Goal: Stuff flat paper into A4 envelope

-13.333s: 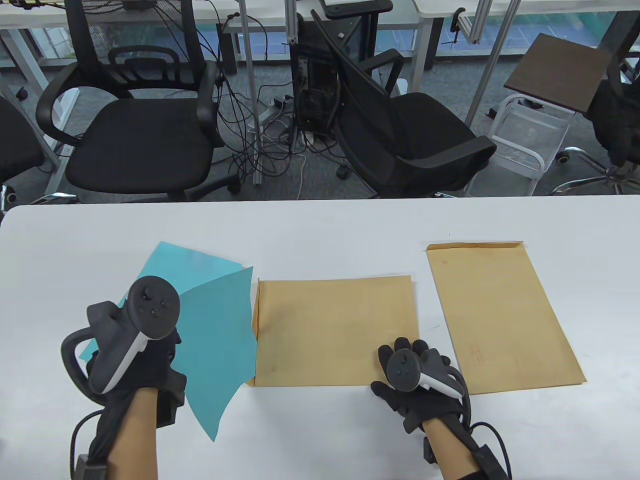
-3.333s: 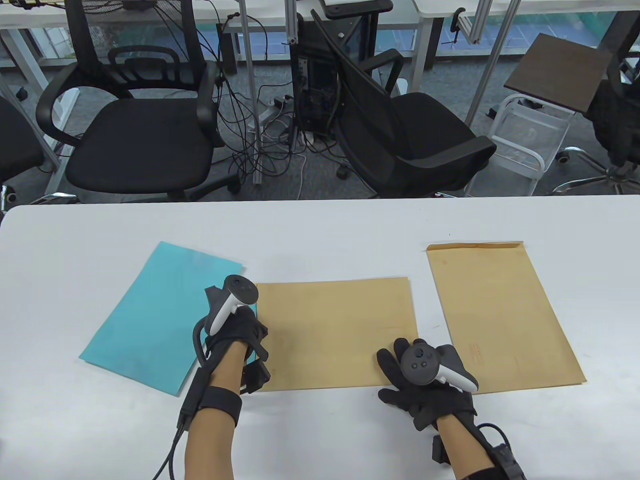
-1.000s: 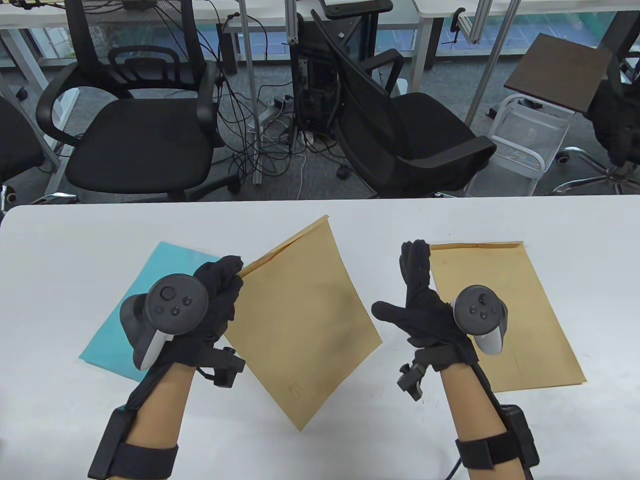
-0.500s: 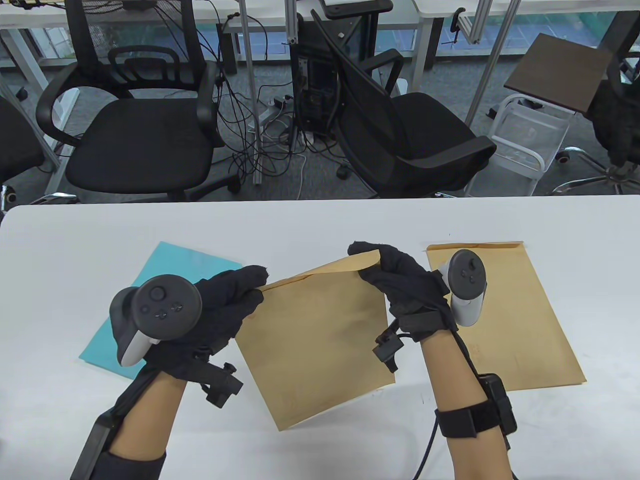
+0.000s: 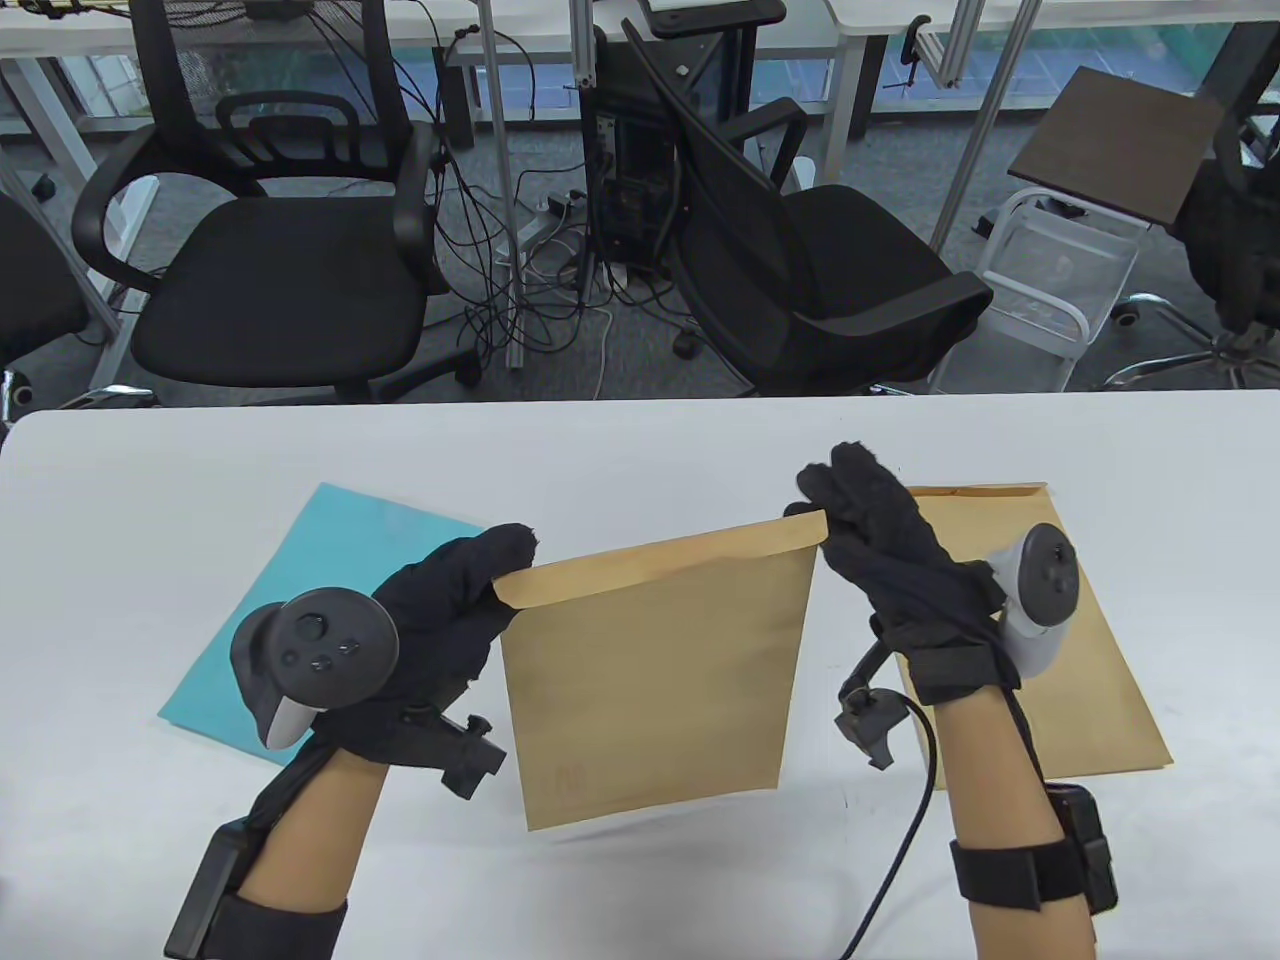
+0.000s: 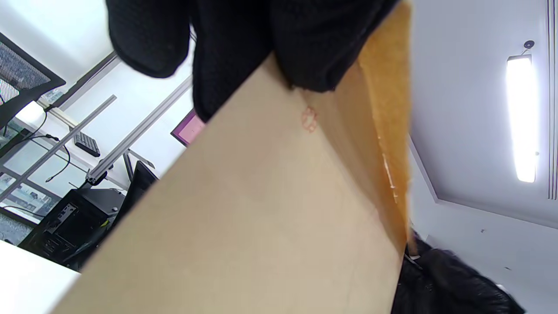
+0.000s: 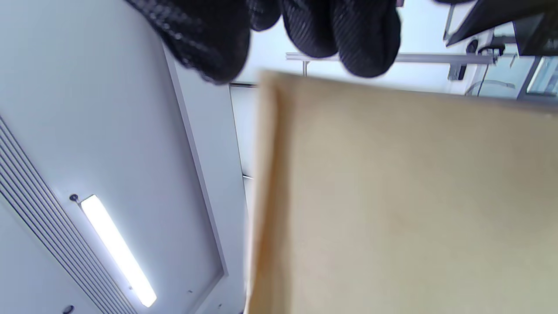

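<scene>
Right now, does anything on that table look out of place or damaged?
Nothing looks damaged. The held envelope hangs slightly tilted, pinched at its top corners by the left hand and right hand; teal paper and a second envelope lie flat.

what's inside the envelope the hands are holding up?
Cannot tell: the held envelope shows only its brown outside in every view. Left hand and right hand pinch its top corners; teal paper lies outside.

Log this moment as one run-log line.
left hand: pinches lifted envelope top-left corner | right hand: holds top-right corner | teal paper: flat on table | second envelope: on table
</scene>
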The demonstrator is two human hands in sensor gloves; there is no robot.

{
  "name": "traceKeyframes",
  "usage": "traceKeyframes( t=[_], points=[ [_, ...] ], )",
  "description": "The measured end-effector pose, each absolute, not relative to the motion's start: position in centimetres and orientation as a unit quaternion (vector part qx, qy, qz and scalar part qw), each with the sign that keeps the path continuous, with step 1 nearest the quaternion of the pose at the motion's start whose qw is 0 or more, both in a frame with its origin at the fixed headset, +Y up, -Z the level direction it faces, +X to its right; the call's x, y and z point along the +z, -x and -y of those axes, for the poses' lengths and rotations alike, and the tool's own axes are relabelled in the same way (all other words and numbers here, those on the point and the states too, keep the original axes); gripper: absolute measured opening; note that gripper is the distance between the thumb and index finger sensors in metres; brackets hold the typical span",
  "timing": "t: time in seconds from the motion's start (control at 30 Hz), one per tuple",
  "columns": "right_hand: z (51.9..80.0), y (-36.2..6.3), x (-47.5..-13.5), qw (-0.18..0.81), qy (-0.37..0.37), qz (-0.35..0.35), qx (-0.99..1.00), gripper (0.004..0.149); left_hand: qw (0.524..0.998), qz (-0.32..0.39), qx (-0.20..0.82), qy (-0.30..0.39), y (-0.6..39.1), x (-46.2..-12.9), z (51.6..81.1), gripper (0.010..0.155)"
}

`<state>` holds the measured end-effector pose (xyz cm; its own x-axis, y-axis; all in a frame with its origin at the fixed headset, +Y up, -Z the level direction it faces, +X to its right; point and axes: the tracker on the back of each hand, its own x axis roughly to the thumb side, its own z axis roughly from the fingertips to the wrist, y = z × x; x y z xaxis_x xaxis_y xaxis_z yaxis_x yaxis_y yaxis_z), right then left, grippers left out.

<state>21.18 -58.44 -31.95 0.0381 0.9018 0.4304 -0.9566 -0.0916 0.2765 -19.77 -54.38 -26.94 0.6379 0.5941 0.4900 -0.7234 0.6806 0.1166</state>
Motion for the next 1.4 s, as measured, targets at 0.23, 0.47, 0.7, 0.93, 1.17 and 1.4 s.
traceKeyframes(
  t=[0.23,0.47,0.7,0.93,1.17,1.4],
  points=[
    [51.2,-18.0,-30.8,0.409,-0.285,0.089,0.862,0.062,0.888,0.237,0.37,-0.139,18.1,-27.1,54.5,0.044],
    [49.4,-12.4,-30.8,0.213,-0.288,0.001,0.933,0.041,0.881,0.238,0.383,-0.142,17.8,-27.3,55.0,0.045],
    [50.1,-12.6,-30.8,0.207,-0.281,0.024,0.937,0.039,0.886,0.273,0.374,-0.023,17.9,-28.3,54.2,0.082],
    [49.7,-12.5,-30.2,0.202,-0.276,0.037,0.939,0.04,0.917,0.21,0.331,-0.07,16.5,-28.9,53.6,0.045],
    [49.5,-7.1,-29.7,0.155,-0.309,0.029,0.938,0.055,0.918,0.207,0.316,-0.123,15.0,-28.3,54.1,0.044],
    [50.0,-5.7,-30.4,0.161,-0.314,0.009,0.936,0.042,0.913,0.206,0.321,-0.147,16.4,-27.9,54.0,0.044]
  ],
)
